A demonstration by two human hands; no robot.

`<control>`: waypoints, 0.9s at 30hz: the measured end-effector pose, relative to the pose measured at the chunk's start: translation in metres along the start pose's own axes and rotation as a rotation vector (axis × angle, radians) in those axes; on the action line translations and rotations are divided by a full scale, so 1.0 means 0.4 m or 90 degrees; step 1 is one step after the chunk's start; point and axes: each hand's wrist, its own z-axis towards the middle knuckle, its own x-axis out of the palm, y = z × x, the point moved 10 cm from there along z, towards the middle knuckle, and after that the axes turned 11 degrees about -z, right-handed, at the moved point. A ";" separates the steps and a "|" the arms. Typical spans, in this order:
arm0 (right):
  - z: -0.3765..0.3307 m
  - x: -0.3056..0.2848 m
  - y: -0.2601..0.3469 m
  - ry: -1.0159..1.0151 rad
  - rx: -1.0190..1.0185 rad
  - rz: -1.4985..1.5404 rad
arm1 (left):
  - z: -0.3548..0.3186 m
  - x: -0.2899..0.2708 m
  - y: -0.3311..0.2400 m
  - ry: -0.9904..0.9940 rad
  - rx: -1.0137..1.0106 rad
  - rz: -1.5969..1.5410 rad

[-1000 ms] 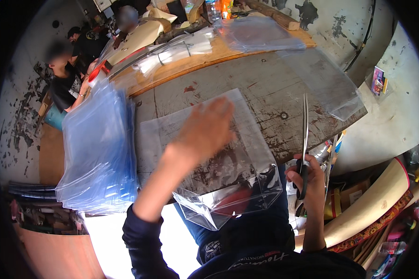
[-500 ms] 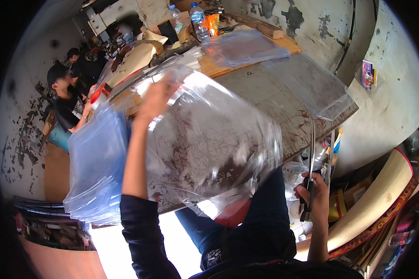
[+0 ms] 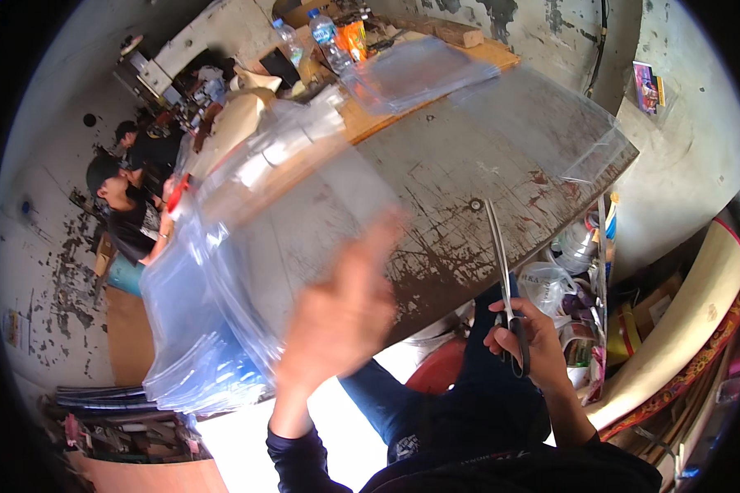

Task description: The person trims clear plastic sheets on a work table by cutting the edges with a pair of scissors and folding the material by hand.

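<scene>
My left hand, smeared by motion, is over the near left part of the table. Its fingers look stretched out, with nothing visible in them. In my right hand, at the table's near edge, is a pair of scissors with dark handles, its long blades pointing up and close together. A clear plastic sheet, blurred, lies across the left side of the table. Bluish clear plastic sheets hang in a pile over the left edge.
More plastic sheets are stacked at the far side, and a clear sheet lies at the right corner. Water bottles stand at the back. Two people are at the far left. A rolled cream sheet leans at right.
My left hand has let go of the clear sheet and come nearer and to the right. The sheet has shifted left, onto the pile side. The scissors have moved up and left.
</scene>
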 end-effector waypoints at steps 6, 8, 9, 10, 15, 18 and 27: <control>-0.040 0.060 -0.006 0.194 0.007 0.201 | -0.136 0.291 0.070 0.184 -0.016 0.031; -0.061 0.066 -0.023 0.220 0.042 0.240 | -0.134 0.240 0.042 -0.009 0.083 0.049; -0.071 0.071 -0.028 0.230 0.058 0.233 | -0.139 0.249 0.056 -0.002 0.070 0.044; -0.078 0.076 -0.035 0.241 0.073 0.227 | -0.148 0.254 0.046 -0.009 0.121 0.059; -0.108 0.087 -0.083 0.264 0.228 0.190 | -0.182 0.273 0.074 -0.013 0.181 0.044; -0.122 0.088 -0.090 0.316 0.255 0.099 | -0.194 0.280 0.063 -0.043 0.232 0.087; -0.124 0.107 -0.083 0.329 0.266 0.080 | -0.193 0.277 0.048 -0.131 0.216 0.133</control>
